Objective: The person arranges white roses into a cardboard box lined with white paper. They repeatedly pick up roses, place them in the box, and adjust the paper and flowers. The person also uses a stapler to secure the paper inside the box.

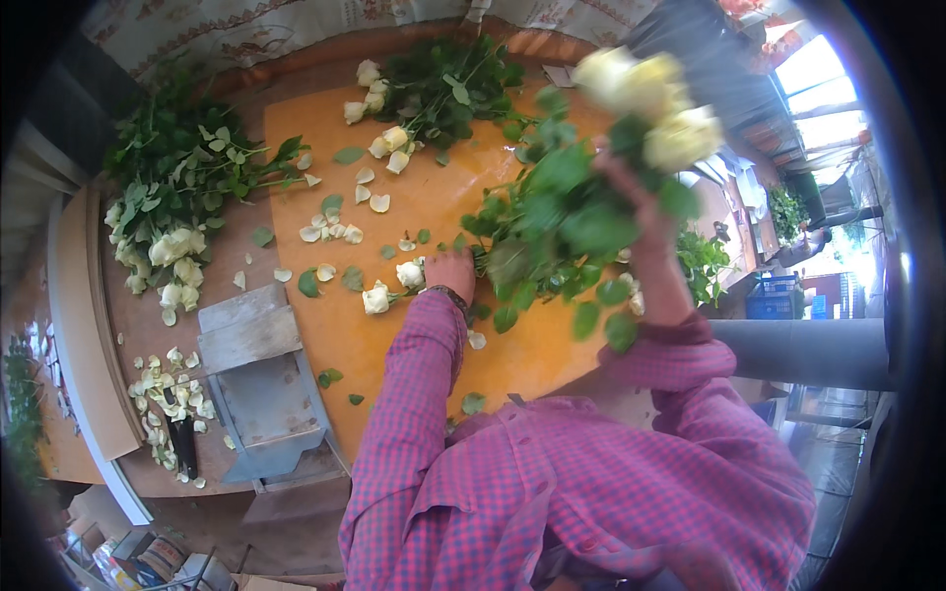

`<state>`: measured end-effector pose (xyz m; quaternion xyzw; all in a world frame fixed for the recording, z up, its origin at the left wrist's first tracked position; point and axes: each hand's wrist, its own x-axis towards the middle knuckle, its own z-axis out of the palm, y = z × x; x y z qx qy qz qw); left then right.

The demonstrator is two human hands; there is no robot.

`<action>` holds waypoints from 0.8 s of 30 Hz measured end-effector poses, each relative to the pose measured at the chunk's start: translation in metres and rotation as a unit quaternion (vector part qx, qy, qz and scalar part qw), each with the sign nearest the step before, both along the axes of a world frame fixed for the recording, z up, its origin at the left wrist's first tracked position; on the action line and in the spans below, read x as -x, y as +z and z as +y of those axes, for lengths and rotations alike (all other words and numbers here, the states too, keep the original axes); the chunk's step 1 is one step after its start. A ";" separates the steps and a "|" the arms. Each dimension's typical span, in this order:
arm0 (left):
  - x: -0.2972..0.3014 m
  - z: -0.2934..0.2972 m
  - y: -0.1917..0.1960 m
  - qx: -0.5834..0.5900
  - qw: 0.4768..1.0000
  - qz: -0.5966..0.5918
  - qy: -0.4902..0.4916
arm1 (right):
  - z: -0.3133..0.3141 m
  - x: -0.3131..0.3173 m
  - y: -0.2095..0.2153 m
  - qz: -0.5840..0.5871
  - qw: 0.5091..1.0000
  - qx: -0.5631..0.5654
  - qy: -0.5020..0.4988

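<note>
My right hand (645, 219), smeared by motion, is raised at the right and closed on a bunch of roses. Their pale yellow-white heads (682, 138) are blurred, and green leaves (562, 212) spread to the left. My left hand (450, 274) is low on the orange board, its fingers curled over rose stems. Just left of it are two white rose heads, one close to the fingers (409, 274) and one lower down (375, 298). Leaves partly cover the stems there, so the grip is only partly visible.
The orange board (394, 340) carries loose petals (335, 232) and more white roses (396, 148) at the back. A rose heap (177, 246) lies left. Nearer stand a grey metal stand (271, 394) and a black-handled tool (181, 438) among petals. A grey pipe (808, 353) runs at the right.
</note>
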<state>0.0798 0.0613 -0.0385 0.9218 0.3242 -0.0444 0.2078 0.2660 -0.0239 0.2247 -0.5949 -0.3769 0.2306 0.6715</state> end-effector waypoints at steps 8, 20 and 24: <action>0.011 -0.005 -0.008 -0.066 0.997 -0.026 0.018 | -0.047 -0.175 0.166 -0.426 0.833 -0.034 -0.352; 0.028 -0.018 0.000 -0.005 1.000 0.015 0.018 | 0.111 -0.062 0.143 -0.566 0.791 0.025 0.233; 0.033 -0.028 -0.003 -0.021 0.999 -0.008 0.037 | 0.174 -0.012 0.044 -0.740 0.563 0.124 0.346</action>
